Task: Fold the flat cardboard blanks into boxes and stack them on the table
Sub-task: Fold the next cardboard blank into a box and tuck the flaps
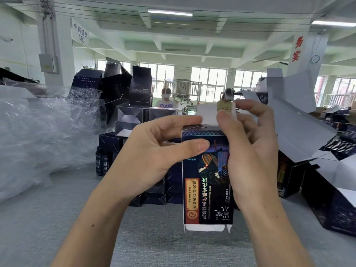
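- The box (207, 178) is held upright in the air above the table (77, 218), between both hands; print upside down, bottom flaps hanging loose below the grip
- Left hand (154, 151) is closed on the box's left side, thumb across the front face, forefinger along the top edge
- Right hand (250, 147) cups the right side; its thumb and forefinger pinch the white flap (210, 114) that stands above the grip
- Judged: thin card, light and springy, creases easily; glossy faces may slip; best held by the side walls, near the top fold
- Finished boxes (134, 122) are piled beyond the hands
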